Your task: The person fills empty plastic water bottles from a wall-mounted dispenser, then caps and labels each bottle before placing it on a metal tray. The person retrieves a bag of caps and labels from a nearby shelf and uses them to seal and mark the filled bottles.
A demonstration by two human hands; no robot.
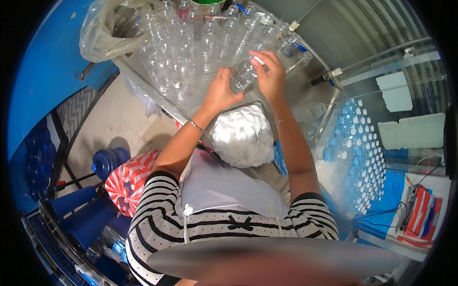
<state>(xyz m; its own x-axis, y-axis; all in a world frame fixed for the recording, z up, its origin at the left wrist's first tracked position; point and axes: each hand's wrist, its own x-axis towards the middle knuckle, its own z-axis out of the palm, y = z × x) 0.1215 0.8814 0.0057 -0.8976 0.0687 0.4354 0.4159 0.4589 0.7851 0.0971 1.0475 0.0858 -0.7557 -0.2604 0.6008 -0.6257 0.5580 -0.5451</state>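
Observation:
A clear plastic bottle (pixel 242 77) is tilted between my two hands above the metal worktop (pixel 200 98). My left hand (pixel 222 89) grips it near its base, thumb on one side and fingers on the other. At its upper end, my right hand (pixel 269 71) has thumb and fingers around a white screw cap (pixel 258 60); whether the cap is fully seated I cannot tell. Close below my hands lies a clear bag of white bottle caps (pixel 243 134). Beyond them stand rows of clear, uncapped plastic bottles (pixel 209 46).
A large plastic bag (pixel 107 39) sits at the worktop's far left corner. Pipes with blue-handled valves (pixel 300 47) run along the right side. Many capped, labelled bottles (pixel 357 153) stand further right. On the left are a blue water jug (pixel 110 162) and a red-and-white striped bag (pixel 132 182).

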